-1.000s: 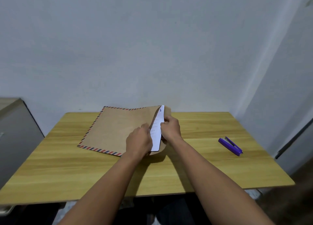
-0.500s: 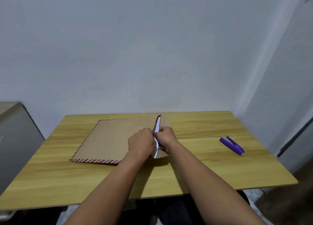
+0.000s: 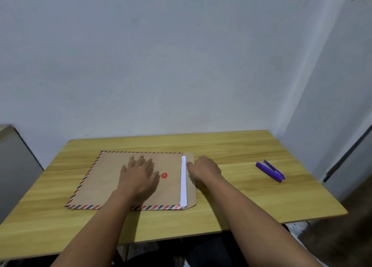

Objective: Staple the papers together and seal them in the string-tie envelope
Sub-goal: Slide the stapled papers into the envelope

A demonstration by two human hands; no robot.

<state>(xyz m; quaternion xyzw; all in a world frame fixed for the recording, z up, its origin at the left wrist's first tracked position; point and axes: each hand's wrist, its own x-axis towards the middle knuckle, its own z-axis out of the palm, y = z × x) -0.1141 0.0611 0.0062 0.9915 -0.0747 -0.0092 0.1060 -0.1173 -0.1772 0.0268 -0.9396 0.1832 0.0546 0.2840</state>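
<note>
Fingers [image 3: 141, 162] of left hand [image 3: 138, 176] spread flat on envelope [image 3: 104, 178]; right hand's [image 3: 205, 170] touch its flap [image 3: 191, 188].

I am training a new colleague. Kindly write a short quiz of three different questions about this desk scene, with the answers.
1. True or false: the envelope flap is already closed over the red button.
2. Which hand lies flat on the envelope? A) left B) right
3. Fill in: the purple stapler lies on the table, to the ___ of the envelope.

Key:
1. False; a strip of white papers shows at the open mouth.
2. A, the left hand; the right hand is at the flap.
3. right
</note>
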